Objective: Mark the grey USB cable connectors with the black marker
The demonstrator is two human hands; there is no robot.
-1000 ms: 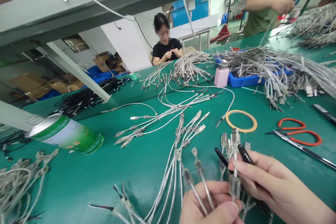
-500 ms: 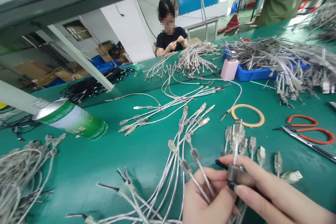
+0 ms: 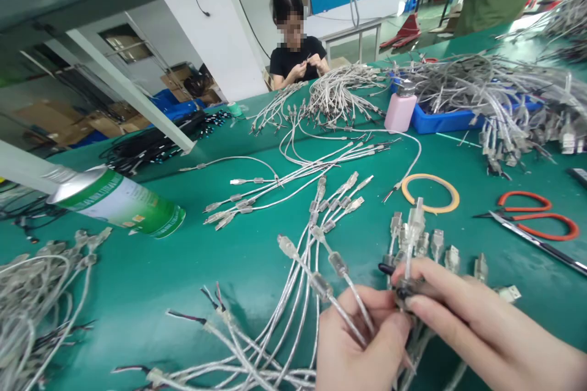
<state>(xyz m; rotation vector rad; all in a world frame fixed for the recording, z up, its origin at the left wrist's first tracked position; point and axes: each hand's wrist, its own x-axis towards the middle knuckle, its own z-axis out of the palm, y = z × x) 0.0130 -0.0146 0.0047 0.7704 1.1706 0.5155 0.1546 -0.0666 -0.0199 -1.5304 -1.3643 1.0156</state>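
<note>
My left hand [image 3: 362, 336] is closed around several clear-jacketed USB cables [image 3: 342, 311]. Two of their plugs, each with a grey cylinder behind it, stick out up and left. Close against it, my right hand [image 3: 463, 311] pinches a narrow black strip [image 3: 403, 291] at an upright USB cable. That cable's clear plug [image 3: 416, 220] points away from me. How the strip sits around the cables is hidden by my fingers. More USB plugs [image 3: 438, 243] fan out behind my right hand. Cables with bare wire ends [image 3: 220, 299] lie to the left.
Orange-handled scissors [image 3: 541, 217] and a yellow tape ring [image 3: 431, 192] lie right. Behind them stand a pink bottle [image 3: 400, 111] and a blue tray [image 3: 444, 122] heaped with cables. A green can [image 3: 123, 201] and a cable pile [image 3: 46, 293] are left. A co-worker [image 3: 298, 55] sits opposite.
My right fingers have moved slightly down and left, now covering the grey cylinder on the upright cable. My left hand keeps its hold. The whole view has shifted a little.
</note>
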